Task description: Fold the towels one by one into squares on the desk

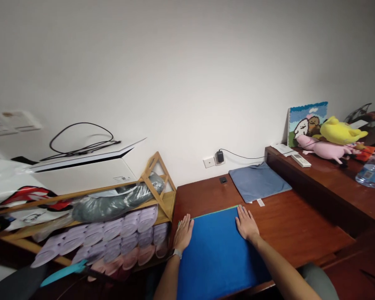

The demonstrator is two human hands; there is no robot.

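Observation:
A bright blue cloth with a thin green edge lies spread on the brown wooden desk. My left hand rests flat on its far left corner, fingers stretched out, with a watch on the wrist. My right hand lies flat on the far right corner of the same cloth, fingers also open. Neither hand grips anything.
A folded grey-blue cloth lies further back by a wall socket with a charger. A wooden rack of lilac and pink slippers stands to the left. On the raised shelf to the right are plush toys, a remote and a water bottle.

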